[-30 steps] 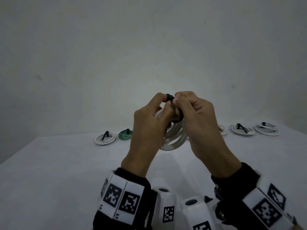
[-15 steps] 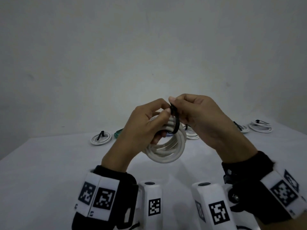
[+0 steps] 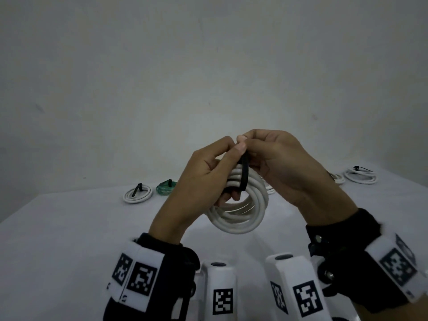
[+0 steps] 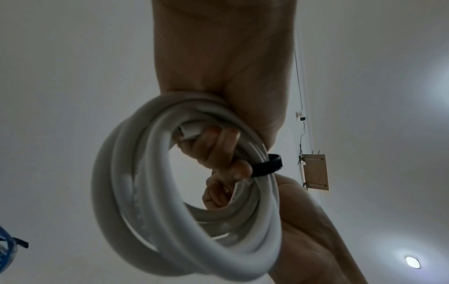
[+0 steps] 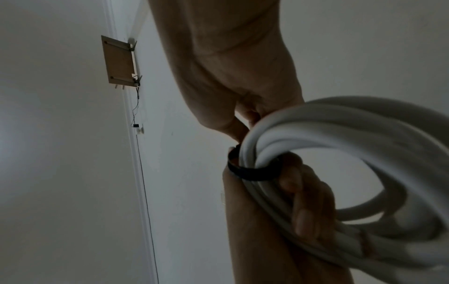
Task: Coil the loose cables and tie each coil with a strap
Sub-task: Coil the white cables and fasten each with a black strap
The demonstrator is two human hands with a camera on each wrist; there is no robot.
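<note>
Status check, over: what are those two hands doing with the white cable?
Left hand grips white cable coil, held above table. Right hand pinches black strap looped around coil. Nothing in the way.

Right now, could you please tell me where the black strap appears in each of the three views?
Head view: black strap at centre, looped over the top of the white cable coil, between both hands.
Left wrist view: strap right of centre, on the coil's right edge.
Right wrist view: strap at centre, on the coil's left edge.
Shared landmark: the white cable coil itself.
</note>
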